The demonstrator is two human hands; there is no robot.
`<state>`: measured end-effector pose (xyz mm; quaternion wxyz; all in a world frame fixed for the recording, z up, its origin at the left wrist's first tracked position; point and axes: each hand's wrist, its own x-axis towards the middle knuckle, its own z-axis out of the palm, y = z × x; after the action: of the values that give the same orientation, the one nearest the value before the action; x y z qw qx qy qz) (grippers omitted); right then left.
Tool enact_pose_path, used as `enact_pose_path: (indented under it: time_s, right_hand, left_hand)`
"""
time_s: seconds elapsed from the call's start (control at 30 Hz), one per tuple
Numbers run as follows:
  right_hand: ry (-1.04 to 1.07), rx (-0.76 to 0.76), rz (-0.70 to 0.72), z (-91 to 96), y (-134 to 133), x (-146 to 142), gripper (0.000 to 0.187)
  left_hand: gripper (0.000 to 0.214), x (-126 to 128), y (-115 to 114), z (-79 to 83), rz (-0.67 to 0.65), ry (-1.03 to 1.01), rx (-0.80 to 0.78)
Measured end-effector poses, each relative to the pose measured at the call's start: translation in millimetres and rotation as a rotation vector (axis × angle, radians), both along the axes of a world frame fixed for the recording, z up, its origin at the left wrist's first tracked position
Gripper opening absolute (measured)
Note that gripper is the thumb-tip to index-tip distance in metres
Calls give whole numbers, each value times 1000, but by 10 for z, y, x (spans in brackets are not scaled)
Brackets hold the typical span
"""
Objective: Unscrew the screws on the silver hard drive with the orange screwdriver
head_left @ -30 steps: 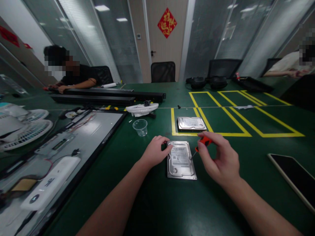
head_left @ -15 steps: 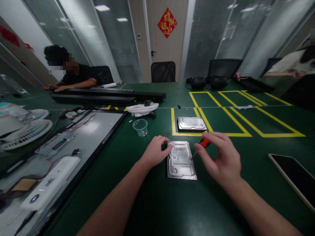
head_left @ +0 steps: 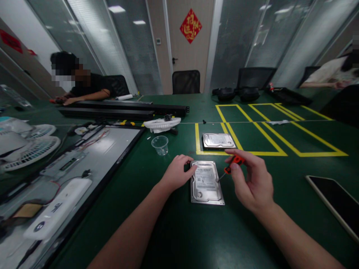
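Note:
A silver hard drive (head_left: 206,182) lies flat on the green table in front of me. My left hand (head_left: 177,173) rests against its upper left edge, fingers curled on the rim. My right hand (head_left: 251,181) pinches a small screwdriver (head_left: 233,164) with a red handle; its thin shaft slants down to the drive's right edge. A second hard drive (head_left: 218,141) lies just beyond, inside a yellow taped box.
A clear plastic cup (head_left: 160,145) stands left of the drives. An opened monitor panel (head_left: 73,170) and white fan grilles (head_left: 30,152) fill the left. A dark tablet (head_left: 334,203) lies at the right. A white fan part (head_left: 162,124) and black bars (head_left: 123,110) sit farther back. People sit at both far sides.
My right hand's fingers have shifted round the screwdriver handle, turning it slightly. The left hand and the drive have stayed put.

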<state>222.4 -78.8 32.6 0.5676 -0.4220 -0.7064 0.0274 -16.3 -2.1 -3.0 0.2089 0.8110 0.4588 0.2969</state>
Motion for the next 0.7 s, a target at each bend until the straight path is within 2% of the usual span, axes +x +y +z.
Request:
enact_pose_path:
  time_s: [0.17,0.47,0.7]
  right_hand:
    - [40,-31,4,-55,7,5,54]
    - [-114,129,1,50,59,28,63]
    - [-129,128,-27,67,46,13,62]
  left_hand:
    - [20,3,4,-7,5,-4,2]
    - [21,7,5,-7,3,-10,-3]
    - [20,12,2,-5,3,-10,1]
